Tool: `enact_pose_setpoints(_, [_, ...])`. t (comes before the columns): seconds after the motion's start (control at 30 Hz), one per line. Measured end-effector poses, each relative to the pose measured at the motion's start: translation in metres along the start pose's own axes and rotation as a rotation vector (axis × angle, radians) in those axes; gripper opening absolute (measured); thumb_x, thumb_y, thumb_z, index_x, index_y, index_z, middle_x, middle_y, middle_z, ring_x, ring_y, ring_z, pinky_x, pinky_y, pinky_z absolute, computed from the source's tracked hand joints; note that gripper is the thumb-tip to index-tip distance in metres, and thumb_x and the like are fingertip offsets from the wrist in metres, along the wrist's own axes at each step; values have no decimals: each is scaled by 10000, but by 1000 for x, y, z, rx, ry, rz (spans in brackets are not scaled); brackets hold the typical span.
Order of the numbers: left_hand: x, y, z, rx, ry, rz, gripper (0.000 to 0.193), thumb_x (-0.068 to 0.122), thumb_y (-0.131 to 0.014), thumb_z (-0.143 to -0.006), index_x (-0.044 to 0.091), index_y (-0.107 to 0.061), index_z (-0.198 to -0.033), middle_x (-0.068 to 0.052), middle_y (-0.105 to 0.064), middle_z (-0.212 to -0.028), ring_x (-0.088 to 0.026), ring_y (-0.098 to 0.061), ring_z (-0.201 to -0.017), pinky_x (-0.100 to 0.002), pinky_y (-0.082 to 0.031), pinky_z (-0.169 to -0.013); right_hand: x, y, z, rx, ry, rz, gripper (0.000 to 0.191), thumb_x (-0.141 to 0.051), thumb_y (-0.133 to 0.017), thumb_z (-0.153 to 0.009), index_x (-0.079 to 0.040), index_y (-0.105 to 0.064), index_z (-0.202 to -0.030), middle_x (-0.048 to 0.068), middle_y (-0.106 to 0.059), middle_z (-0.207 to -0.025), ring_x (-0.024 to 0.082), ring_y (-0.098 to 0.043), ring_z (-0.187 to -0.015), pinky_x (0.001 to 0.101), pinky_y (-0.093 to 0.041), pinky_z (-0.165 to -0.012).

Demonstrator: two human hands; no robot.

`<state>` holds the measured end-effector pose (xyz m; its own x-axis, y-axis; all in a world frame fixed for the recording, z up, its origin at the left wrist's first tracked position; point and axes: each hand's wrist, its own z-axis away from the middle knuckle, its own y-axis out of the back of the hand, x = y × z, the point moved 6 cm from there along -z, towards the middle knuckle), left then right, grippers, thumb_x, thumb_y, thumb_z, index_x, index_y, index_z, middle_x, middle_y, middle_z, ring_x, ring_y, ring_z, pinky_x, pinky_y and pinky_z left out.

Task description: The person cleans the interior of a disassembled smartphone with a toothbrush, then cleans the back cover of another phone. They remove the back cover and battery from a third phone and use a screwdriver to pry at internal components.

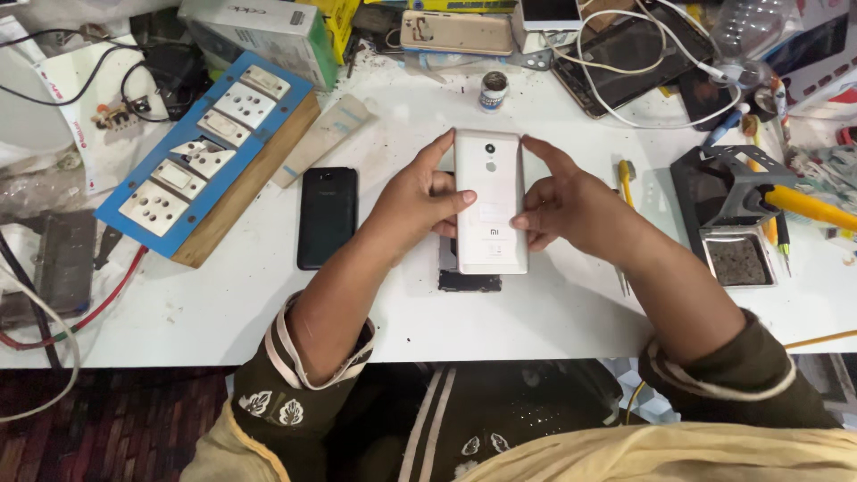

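both hands, left hand (pixel 420 201) and right hand (pixel 558 207), gripping one white phone (pixel 489 201), one black phone (pixel 327 217) beside

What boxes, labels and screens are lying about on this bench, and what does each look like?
Box: top left of centre, oblong, white and grey with a green end.
Yellow package: right beside that box, only partly seen.
Dark phone screen: top right, black slab under white cables.
Black phone: flat on the white table, left of the hands.
Small jar: top centre, round, blue-and-white label.
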<state>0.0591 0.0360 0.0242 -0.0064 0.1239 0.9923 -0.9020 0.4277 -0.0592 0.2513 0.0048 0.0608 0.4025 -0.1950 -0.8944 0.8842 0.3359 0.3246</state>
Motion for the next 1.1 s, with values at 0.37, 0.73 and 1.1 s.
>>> enact_pose_setpoints(0.37, [-12,11,2,170,56,-622,595,89,-803,-805,-3,-597,-1356,-139,-667,-1060,-233,-752,-756,-316,-622,-623,32,-23,-15,-65,-80,-47,954,-20,-753,-810,-57,-223,-1603,99,-655,-855,185,-693,-725,328,-627,-657])
enact_pose_setpoints(0.73, [-11,14,3,179,12,-856,540,163,-830,-771,21,-636,-1255,-154,-638,-1158,-327,-654,-1069,-403,-530,-910,27,-34,-9,19,-53,34,944,-16,-783,-790,-8,-268,-1581,99,-635,-833,180,-697,-693,313,-644,-641])
enact_pose_setpoints(1.1, [-3,11,8,137,62,-857,539,171,-848,-751,25,-629,-1221,-141,-623,-1184,-323,-652,-1088,-400,-532,-925,21,-35,-4,15,-42,73,952,-29,-788,-789,-12,-258,-1580,91,-627,-832,168,-690,-684,311,-636,-619])
